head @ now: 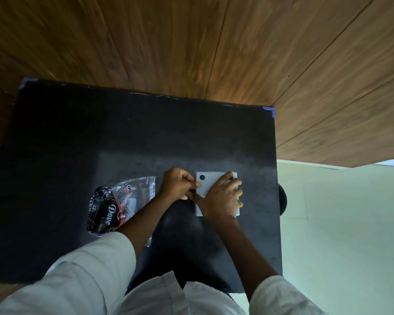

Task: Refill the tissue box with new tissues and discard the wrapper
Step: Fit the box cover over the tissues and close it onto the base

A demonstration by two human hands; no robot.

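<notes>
A white flat tissue box (pixel 208 181) with a round black hole near its far left corner lies on the black table (pixel 100 137). My right hand (pixel 223 198) rests flat on top of the box, fingers spread over its right half. My left hand (pixel 178 184) is curled at the box's left edge, thumb and fingers pinching that edge. To the left lies a crumpled plastic wrapper (pixel 121 205), black and red with "Dove" printed on it and a clear end, partly under my left forearm. No loose tissues show.
A wooden wall runs behind and right of the table. Blue tape (pixel 270 110) marks the table's far corners. A dark round object (pixel 282 198) sits just past the table's right edge above a pale green floor (pixel 341 223).
</notes>
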